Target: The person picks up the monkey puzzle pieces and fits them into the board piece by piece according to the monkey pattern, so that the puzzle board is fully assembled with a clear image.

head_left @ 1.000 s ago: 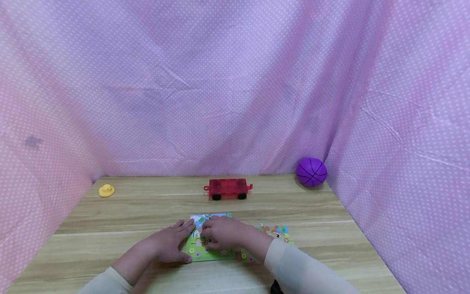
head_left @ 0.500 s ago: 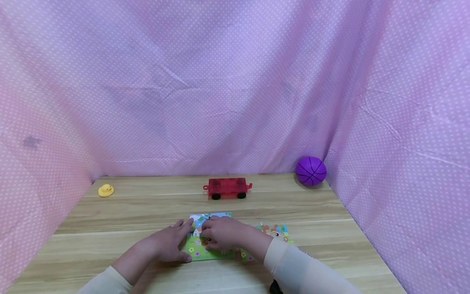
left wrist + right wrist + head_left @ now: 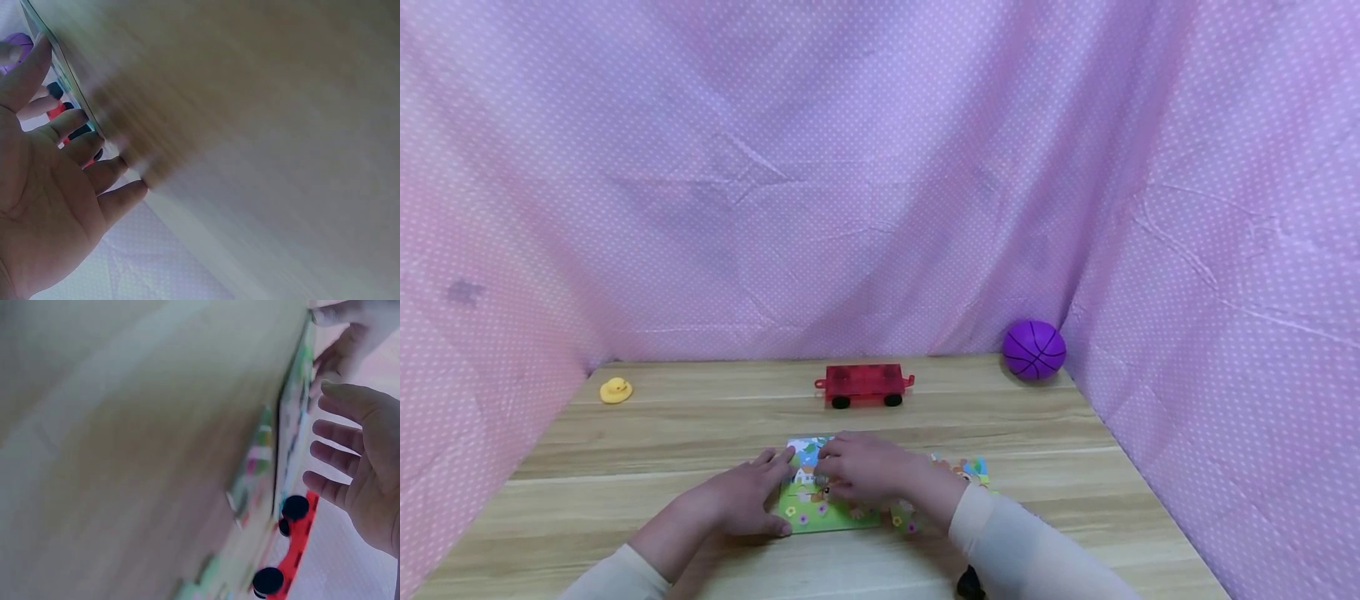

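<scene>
A jigsaw puzzle board (image 3: 797,510), with a picture of a house, flowers and green grass, lies flat near the front of the table. My left hand (image 3: 741,497) rests at its left edge, thumb at the lower corner and fingers reaching up along the side. Over the right half of the board is my right hand (image 3: 868,469), which hides that part. In the right wrist view its fingers (image 3: 331,456) are spread and loosely bent, with nothing between them. Loose puzzle pieces (image 3: 904,518) lie just right of the board, partly covered by the right forearm.
Farther back on the wooden table (image 3: 715,417) stands a red toy wagon (image 3: 865,382) with black wheels. A yellow rubber duck (image 3: 616,390) sits at the back left, a purple ball (image 3: 1034,350) at the back right. Pink dotted cloth (image 3: 850,208) hangs behind and along the sides.
My right hand has lifted a little and shifted slightly right and away from me, uncovering more of the picture around the house. The left hand stays in place.
</scene>
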The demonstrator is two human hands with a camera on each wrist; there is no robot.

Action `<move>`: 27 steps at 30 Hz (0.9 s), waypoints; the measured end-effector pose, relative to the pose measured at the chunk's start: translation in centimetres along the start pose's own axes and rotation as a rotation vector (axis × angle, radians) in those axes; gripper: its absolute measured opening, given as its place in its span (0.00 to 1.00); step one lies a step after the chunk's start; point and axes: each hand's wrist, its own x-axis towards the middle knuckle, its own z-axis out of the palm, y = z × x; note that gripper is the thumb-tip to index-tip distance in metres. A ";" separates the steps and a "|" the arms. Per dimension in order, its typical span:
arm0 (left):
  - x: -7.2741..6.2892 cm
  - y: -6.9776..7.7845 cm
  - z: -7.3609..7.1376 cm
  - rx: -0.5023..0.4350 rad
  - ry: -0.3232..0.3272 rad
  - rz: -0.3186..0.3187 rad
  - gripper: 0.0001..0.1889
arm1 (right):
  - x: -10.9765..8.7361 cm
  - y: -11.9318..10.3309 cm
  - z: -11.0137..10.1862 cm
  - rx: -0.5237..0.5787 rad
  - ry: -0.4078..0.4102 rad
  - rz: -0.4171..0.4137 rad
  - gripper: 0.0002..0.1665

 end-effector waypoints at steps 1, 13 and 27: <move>0.0 0.0 0.0 -0.004 -0.002 -0.003 0.48 | -0.2 0.3 -0.2 0.015 0.012 0.012 0.21; 0.2 0.0 0.1 0.009 -0.017 -0.029 0.47 | -4.1 4.7 -2.5 0.079 0.060 0.216 0.22; 0.2 0.2 0.0 0.003 -0.024 -0.030 0.46 | -9.4 7.0 -1.8 0.239 -0.154 0.531 0.24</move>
